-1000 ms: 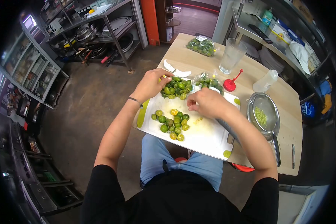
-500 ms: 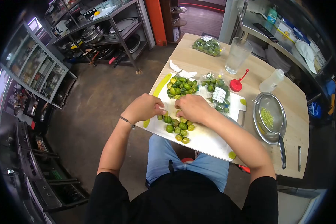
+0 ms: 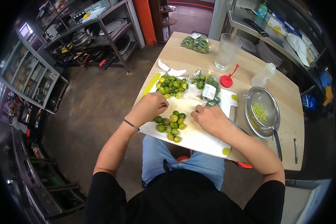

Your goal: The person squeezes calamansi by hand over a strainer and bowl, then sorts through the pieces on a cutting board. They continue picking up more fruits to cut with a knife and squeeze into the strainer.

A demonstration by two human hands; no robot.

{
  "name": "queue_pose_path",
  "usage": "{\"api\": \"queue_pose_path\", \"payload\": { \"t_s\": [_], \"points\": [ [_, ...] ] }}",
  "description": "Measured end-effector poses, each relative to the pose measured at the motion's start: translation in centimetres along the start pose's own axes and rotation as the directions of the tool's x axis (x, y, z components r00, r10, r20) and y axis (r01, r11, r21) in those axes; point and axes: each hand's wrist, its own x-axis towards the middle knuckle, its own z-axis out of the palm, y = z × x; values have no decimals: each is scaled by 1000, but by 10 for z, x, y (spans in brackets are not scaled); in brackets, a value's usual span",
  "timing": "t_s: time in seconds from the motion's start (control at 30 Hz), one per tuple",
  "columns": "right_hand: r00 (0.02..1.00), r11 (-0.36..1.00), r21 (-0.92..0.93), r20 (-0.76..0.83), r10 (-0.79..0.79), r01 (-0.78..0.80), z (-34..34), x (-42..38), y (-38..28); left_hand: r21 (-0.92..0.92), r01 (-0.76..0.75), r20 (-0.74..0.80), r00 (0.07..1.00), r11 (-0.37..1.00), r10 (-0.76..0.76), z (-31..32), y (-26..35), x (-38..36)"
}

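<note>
On the white cutting board [image 3: 201,143], small cut limes [image 3: 173,125] lie in a loose group near the front edge. Behind them a larger heap of cut limes [image 3: 171,86] covers the far left of the board. My left hand [image 3: 151,106] is just above the board between the two groups, its fingers pinched together; whatever they hold is hidden. To the right of the front group, my right hand [image 3: 211,118] is low over the board with fingers curled in, and I cannot make out anything in them. A clear bag of whole limes [image 3: 208,89] lies behind it.
A strainer of green seeds [image 3: 259,111] rests in a metal bowl [image 3: 252,128] at right. Behind stand a red funnel-like cap [image 3: 226,81], a plastic bottle [image 3: 263,74], a tall glass [image 3: 227,52] and another bag of limes [image 3: 196,43]. A crumpled white tissue [image 3: 171,70] lies beyond the board.
My hands have moved apart: the right hand went right, away from the front limes, and the left drew slightly back from them. The whole view has shifted a little.
</note>
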Motion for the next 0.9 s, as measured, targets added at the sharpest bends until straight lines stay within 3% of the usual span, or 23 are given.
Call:
{"api": "queue_pose_path", "payload": {
  "t_s": [0.1, 0.23, 0.5, 0.57, 0.63, 0.7, 0.73, 0.83, 0.9],
  "points": [
    [993, 998, 30, -96, 62, -60, -1, -2, 0, 62, -90, -37, 995, 994, 92, 6, 9, 3],
    [994, 998, 5, -81, 70, -70, 5, -4, 2, 68, -39, 68, 997, 997, 35, 1, 21, 1],
    [987, 985, 161, -134, 90, -68, 7, -2, 1, 160, 32, 212, 975, 987, -66, -6, 30, 9],
    [988, 976, 208, -123, 88, -61, 2, -6, 2, 15, -13, 106, 994, 1000, 11, -10, 33, 13],
    [990, 965, 257, -109, 92, -62, -9, -15, 5, 31, -15, 85, 996, 999, 12, -19, 55, 24],
    [988, 948, 298, -67, 137, -112, -31, -24, 13, -12, -26, -40, 999, 1000, 26, -19, 77, 38],
    [979, 939, 289, -25, 203, -188, -46, -31, 19, 4, -120, -108, 987, 993, 119, -14, 83, 45],
    [911, 936, 260, -274, 307, -237, -78, -65, 46, -20, -260, -177, 951, 965, 252, 0, 113, 78],
    [881, 917, 229, -276, 383, -327, -100, -90, 66, -95, -290, -182, 945, 952, 270, 16, 134, 104]
  ]
}}
